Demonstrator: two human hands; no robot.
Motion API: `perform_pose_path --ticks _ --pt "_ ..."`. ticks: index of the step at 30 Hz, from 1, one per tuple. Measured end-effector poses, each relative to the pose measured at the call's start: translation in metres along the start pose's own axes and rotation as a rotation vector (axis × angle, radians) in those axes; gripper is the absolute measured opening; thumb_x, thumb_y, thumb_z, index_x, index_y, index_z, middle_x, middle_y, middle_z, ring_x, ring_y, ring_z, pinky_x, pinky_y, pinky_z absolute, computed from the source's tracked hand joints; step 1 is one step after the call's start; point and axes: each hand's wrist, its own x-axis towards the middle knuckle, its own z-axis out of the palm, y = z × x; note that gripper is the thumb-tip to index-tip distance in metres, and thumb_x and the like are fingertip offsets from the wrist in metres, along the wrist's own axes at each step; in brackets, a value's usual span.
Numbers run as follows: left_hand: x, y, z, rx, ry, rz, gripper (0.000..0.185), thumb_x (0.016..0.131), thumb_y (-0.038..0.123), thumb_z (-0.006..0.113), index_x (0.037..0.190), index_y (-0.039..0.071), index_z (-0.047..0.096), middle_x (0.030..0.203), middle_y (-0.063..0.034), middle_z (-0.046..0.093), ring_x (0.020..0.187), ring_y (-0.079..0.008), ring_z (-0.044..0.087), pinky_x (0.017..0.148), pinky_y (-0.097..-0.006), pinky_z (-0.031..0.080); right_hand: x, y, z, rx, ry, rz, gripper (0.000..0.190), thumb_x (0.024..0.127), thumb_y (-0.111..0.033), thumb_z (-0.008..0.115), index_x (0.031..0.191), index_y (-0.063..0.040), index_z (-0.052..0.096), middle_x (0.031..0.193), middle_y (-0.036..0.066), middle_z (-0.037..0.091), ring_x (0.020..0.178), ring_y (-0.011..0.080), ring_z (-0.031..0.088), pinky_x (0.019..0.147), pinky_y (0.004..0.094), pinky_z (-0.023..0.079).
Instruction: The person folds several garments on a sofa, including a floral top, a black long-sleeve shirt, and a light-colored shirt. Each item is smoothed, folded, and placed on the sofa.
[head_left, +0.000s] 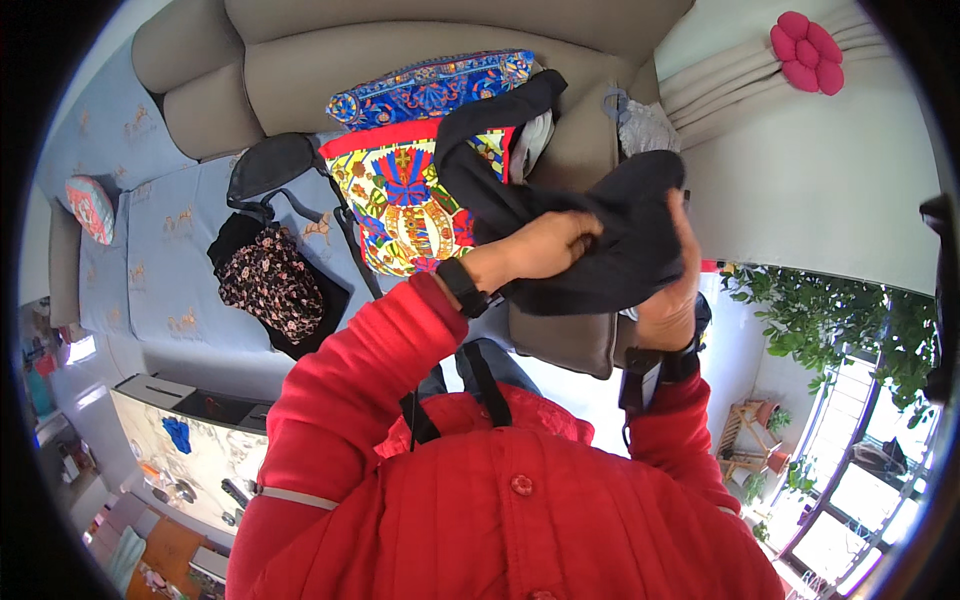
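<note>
A black cloth garment (622, 217) hangs between my hands, with a long strip of it trailing back over the cushions on the sofa. My left hand (551, 244) pinches a fold of it near the middle. At the garment's right edge is my right hand (675, 281), blurred and upright against the fabric; part of its fingers is hidden by the cloth. Under the trailing strip lies a multicoloured patterned cushion (409, 202) with a red border. Behind that one, a blue patterned cushion (435, 86) leans on the sofa back.
A floral and black garment (274, 281) and a black bag-like item with a strap (274, 165) lie on the blue sofa cover (176, 247). A marble-topped table (150, 435) stands at lower left. Green plants (840, 322) hang at right, near a window.
</note>
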Motion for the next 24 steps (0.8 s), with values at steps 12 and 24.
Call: perform_pose_path --ticks 12,24 --pt "-0.041 0.012 -0.024 0.188 -0.064 -0.068 0.043 0.087 0.02 0.058 0.128 0.006 0.053 0.127 -0.0181 0.055 0.113 -0.028 0.055 0.093 -0.0339 0.044 -0.007 0.026 0.074 -1.34 -0.495 -0.77 0.027 0.09 -0.011 0.051 0.116 -0.004 0.054 0.117 0.013 0.055 0.107 0.0239 0.054 0.092 0.0317 0.042" --pt "-0.034 0.073 -0.102 -0.052 0.364 -0.011 0.048 0.086 0.019 0.06 0.131 0.006 0.049 0.131 -0.0171 0.052 0.117 -0.0274 0.052 0.097 -0.0336 0.04 -0.032 0.009 0.091 -1.146 -0.766 -0.248 0.033 0.082 -0.013 0.067 0.112 -0.002 0.058 0.111 0.01 0.061 0.094 0.0218 0.06 0.082 0.0319 0.048"
